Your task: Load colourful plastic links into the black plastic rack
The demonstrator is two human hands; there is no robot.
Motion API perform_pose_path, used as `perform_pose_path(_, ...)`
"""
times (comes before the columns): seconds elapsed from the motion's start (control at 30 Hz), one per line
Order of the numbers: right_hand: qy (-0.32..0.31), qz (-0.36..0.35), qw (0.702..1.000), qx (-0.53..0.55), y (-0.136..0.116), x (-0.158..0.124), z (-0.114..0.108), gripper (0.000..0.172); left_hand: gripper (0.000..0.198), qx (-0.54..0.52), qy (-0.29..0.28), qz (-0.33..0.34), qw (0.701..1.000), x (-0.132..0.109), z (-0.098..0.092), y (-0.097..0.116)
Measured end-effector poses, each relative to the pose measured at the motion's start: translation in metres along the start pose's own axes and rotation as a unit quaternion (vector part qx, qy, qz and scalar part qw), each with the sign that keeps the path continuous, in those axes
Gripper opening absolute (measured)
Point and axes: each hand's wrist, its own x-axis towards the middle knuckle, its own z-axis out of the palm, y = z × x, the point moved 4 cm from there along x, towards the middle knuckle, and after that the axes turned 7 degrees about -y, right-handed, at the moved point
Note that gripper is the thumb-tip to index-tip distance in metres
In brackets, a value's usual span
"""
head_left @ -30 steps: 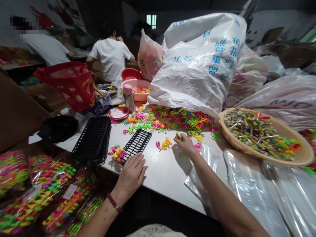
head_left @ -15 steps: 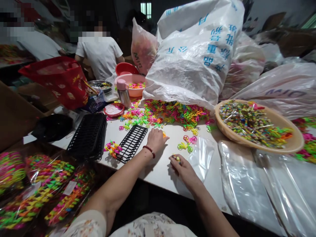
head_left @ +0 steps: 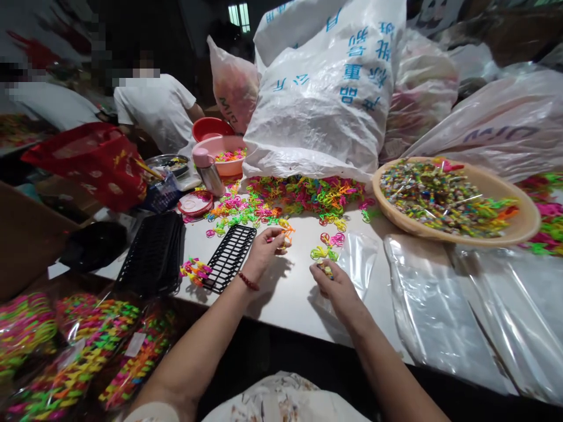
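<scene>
An orange plastic toy piece [head_left: 287,230] with thin, looped parts is pinched in the fingertips of my left hand [head_left: 263,251], held over the white table. Closed fingers of my right hand [head_left: 336,282] grip a small multicoloured bit [head_left: 324,269]; its kind is too small to make out. Between my left forearm and a stack of black racks [head_left: 152,252] lies a single black plastic rack [head_left: 231,258], with pink, yellow and orange pieces [head_left: 194,271] at its near left end. Just beyond my right hand are a few green, yellow and pink toy pieces [head_left: 324,252].
A heap of bright toy pieces [head_left: 303,196] spills from a big white sack [head_left: 321,111]. On the right stand a tan basin [head_left: 378,196] of small colourful items and clear plastic bags [head_left: 435,310]. Filled bags [head_left: 79,351] sit lower left. A person [head_left: 152,111] in white works behind.
My left hand has lifted off the tabletop with the orange toy piece now showing in its fingertips. The right hand stays closed and has moved slightly away from me. The view has shifted a little.
</scene>
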Motion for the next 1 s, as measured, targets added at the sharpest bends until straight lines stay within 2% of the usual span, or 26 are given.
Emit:
perform_pose_path(0.07,0.009,0.001,1.000,0.019,-0.003,0.003,0.005,0.045,0.031,-0.087,-0.026,-0.006,0.996,-0.026,0.004,0.006)
perform_pose_path(0.1,0.009,0.001,1.000,0.023,-0.004,0.005,0.008,0.049,0.028,-0.089,-0.030,0.006,0.996,-0.039,0.005,0.010)
perform_pose_path(0.2,-0.011,-0.012,0.999,0.028,-0.001,0.009,0.020,0.051,0.018,0.021,-0.020,0.065,0.997,-0.073,0.009,0.020)
perform_pose_path(0.27,-0.031,-0.025,0.998,0.042,0.004,0.009,0.028,0.043,0.021,0.020,-0.001,0.057,0.998,-0.089,0.011,0.019)
perform_pose_path(0.33,-0.057,-0.030,0.995,0.077,0.009,0.007,0.035,0.039,0.029,-0.084,0.035,-0.005,0.996,-0.100,0.010,0.011)
perform_pose_path(0.4,-0.088,-0.031,0.989,0.115,0.013,0.003,0.042,0.038,0.032,-0.207,0.070,-0.092,0.971,-0.108,0.008,0.001)
perform_pose_path(0.43,-0.105,-0.029,0.986,0.124,0.013,0.001,0.045,0.038,0.033,-0.256,0.061,-0.142,0.954,-0.110,0.009,-0.003)
perform_pose_path(0.5,-0.134,-0.023,0.984,0.118,0.013,-0.003,0.050,0.039,0.037,-0.328,-0.021,-0.231,0.916,-0.114,0.015,-0.008)
perform_pose_path(0.57,-0.154,-0.020,0.984,0.081,0.012,-0.006,0.053,0.040,0.038,-0.373,-0.113,-0.265,0.882,-0.117,0.022,-0.009)
perform_pose_path(0.6,-0.156,-0.024,0.986,0.052,0.011,-0.006,0.053,0.042,0.036,-0.389,-0.129,-0.258,0.875,-0.117,0.024,-0.008)
perform_pose_path(0.63,-0.149,-0.034,0.988,0.014,0.009,-0.007,0.052,0.044,0.034,-0.403,-0.122,-0.241,0.874,-0.116,0.024,-0.008)
perform_pose_path(0.7,-0.111,-0.067,0.988,-0.081,0.005,-0.008,0.048,0.047,0.031,-0.427,-0.076,-0.212,0.876,-0.114,0.023,-0.011)
perform_pose_path(0.8,-0.046,-0.099,0.972,-0.210,-0.001,-0.015,0.042,0.045,0.034,-0.444,-0.024,-0.189,0.876,-0.112,0.023,-0.015)
perform_pose_path(0.9,-0.055,-0.101,0.954,-0.276,-0.002,-0.022,0.044,0.033,0.037,-0.398,0.017,-0.146,0.906,-0.112,0.021,-0.013)
perform_pose_path(1.0,-0.080,-0.128,0.940,-0.307,-0.002,-0.025,0.048,0.028,0.037,-0.341,0.045,-0.111,0.932,-0.114,0.020,-0.010)
